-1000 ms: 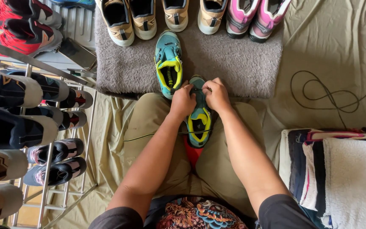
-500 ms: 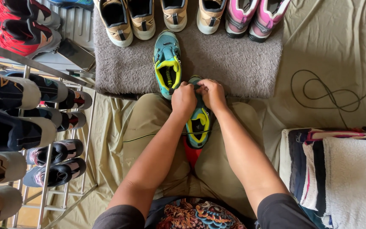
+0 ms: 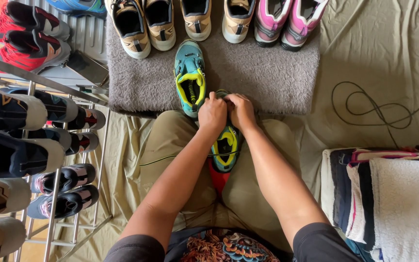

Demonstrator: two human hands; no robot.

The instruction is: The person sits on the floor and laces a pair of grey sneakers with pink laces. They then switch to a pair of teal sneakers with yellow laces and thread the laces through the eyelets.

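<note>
Olive sheet point(image 3: 394, 58) covers the floor; a grey mat point(image 3: 267, 73) lies at upper centre with a row of shoes point(image 3: 197, 17) along its far edge. I see one teal shoe point(image 3: 189, 77) on the mat, just left of the hands. Its mate, the held shoe point(image 3: 225, 148), sits at frame centre between the knees, toe at the mat's near edge. My left hand point(image 3: 213, 114) and right hand point(image 3: 240, 110) meet, touching, over its toe end, both clenched on the front of that shoe; whether they pinch laces I cannot tell. A shoe rack point(image 3: 35, 160) fills the left edge. Folded towels point(image 3: 394, 204) lie at lower right, a black cable point(image 3: 369, 104) above them.
</note>
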